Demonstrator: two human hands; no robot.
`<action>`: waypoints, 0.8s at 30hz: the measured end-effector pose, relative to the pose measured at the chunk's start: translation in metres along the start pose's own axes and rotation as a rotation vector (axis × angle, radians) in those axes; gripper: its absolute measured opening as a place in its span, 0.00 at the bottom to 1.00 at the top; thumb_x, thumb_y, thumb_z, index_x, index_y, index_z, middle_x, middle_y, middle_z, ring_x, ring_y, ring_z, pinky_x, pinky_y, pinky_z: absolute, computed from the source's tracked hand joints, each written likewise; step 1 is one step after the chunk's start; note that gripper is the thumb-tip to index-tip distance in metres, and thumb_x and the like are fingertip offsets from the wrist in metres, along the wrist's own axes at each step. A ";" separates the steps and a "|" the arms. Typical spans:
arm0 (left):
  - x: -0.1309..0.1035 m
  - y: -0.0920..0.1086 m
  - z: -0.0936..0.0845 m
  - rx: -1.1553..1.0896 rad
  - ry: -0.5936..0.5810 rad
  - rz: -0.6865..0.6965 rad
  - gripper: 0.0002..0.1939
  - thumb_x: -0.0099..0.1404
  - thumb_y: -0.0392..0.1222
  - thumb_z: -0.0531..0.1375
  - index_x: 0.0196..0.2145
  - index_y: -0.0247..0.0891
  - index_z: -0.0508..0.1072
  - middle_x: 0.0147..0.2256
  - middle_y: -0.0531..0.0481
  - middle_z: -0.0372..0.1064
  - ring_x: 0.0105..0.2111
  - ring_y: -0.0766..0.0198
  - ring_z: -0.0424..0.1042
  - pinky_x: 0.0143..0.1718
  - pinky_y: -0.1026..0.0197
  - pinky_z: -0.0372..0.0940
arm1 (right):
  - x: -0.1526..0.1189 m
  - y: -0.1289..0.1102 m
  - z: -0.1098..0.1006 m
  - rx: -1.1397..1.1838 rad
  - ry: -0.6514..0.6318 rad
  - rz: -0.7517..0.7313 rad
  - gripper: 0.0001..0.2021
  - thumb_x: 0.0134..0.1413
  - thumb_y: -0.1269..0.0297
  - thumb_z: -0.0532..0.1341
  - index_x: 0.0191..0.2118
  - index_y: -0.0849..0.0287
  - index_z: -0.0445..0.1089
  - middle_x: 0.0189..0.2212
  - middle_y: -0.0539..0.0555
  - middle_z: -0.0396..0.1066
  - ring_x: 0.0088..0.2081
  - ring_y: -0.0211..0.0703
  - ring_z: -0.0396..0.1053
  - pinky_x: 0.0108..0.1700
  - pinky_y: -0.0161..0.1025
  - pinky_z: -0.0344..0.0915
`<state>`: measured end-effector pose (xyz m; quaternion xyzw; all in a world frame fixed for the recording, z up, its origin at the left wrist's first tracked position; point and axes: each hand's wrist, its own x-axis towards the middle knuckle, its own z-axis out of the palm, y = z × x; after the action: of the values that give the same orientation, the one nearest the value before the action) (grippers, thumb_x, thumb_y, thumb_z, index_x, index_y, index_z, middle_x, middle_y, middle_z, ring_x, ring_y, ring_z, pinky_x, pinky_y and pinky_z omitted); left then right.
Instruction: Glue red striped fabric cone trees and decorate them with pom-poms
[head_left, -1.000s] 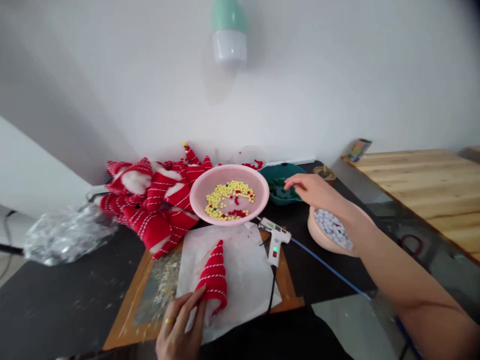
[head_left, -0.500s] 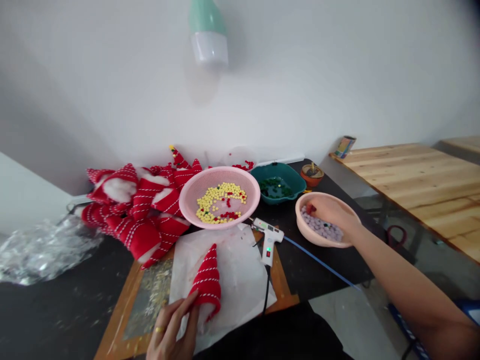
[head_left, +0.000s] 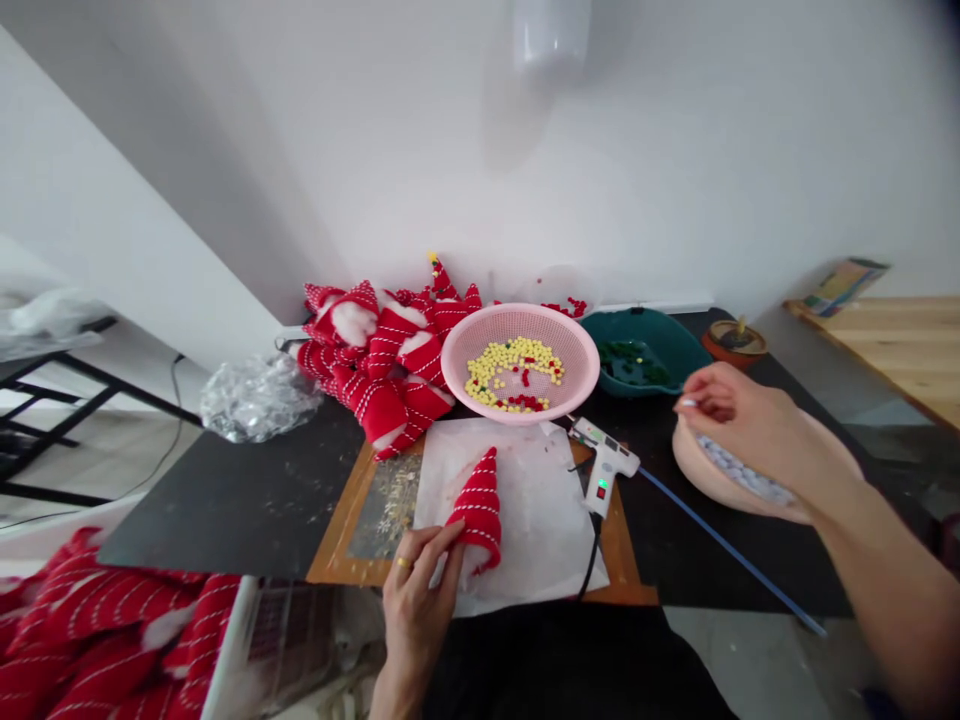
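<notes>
My left hand (head_left: 424,575) pinches the lower edge of a red cone-shaped stuffed hat (head_left: 480,508) with white stitched stripes. The hat lies on a white paper sheet (head_left: 540,510), tip pointing away from me, white stuffing showing at its base. Over the left rim of a pale pink bowl (head_left: 694,475) of greyish-lilac pompoms (head_left: 742,470), my right hand (head_left: 739,415) is closed with a small pale pompom (head_left: 688,402) at its fingertips. Between the hands lies a white glue gun (head_left: 604,460), its green light on, with a long blue stick behind it.
A pink colander (head_left: 456,385) holds yellow and red pompoms. Beside it stand a teal basin (head_left: 675,375) with green pieces and a clay pot (head_left: 739,345). Stuffed red hats (head_left: 382,400) are piled at the back left, near crumpled clear plastic (head_left: 259,398). More fill a white bin (head_left: 232,650).
My right hand has come up out of the pompom bowl with a small pale pompom. My left hand stays on the hat. The view has swung left, showing the bin of hats.
</notes>
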<state>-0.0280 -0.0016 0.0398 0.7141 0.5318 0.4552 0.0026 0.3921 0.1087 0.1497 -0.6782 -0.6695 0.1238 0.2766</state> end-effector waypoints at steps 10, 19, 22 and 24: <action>0.001 0.007 0.001 0.000 -0.016 0.011 0.14 0.68 0.32 0.63 0.50 0.42 0.78 0.38 0.49 0.74 0.38 0.64 0.75 0.44 0.62 0.71 | -0.007 -0.156 0.140 0.601 -0.622 -0.570 0.11 0.63 0.71 0.61 0.43 0.55 0.82 0.40 0.55 0.79 0.40 0.43 0.76 0.45 0.39 0.71; -0.001 0.009 0.002 -0.008 -0.030 -0.003 0.14 0.69 0.32 0.62 0.50 0.42 0.78 0.39 0.48 0.73 0.38 0.63 0.75 0.44 0.62 0.70 | -0.004 -0.175 0.160 0.397 -0.716 -0.678 0.16 0.59 0.78 0.60 0.49 0.57 0.79 0.44 0.54 0.81 0.45 0.44 0.77 0.49 0.37 0.68; 0.001 0.009 0.002 -0.014 -0.029 0.014 0.14 0.68 0.31 0.62 0.50 0.41 0.77 0.39 0.49 0.72 0.39 0.64 0.74 0.45 0.63 0.70 | -0.010 -0.174 0.162 0.297 -0.691 -0.727 0.16 0.62 0.77 0.59 0.50 0.55 0.78 0.43 0.54 0.82 0.46 0.45 0.77 0.50 0.39 0.67; 0.001 0.009 0.003 -0.022 -0.026 0.023 0.15 0.68 0.30 0.62 0.51 0.41 0.77 0.39 0.49 0.72 0.39 0.64 0.74 0.45 0.62 0.69 | -0.014 -0.172 0.162 0.231 -0.667 -0.784 0.17 0.63 0.76 0.58 0.52 0.55 0.77 0.45 0.55 0.81 0.48 0.48 0.76 0.52 0.41 0.67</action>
<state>-0.0191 -0.0035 0.0437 0.7260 0.5184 0.4517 0.0123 0.1594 0.1203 0.1081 -0.2658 -0.9065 0.2932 0.1473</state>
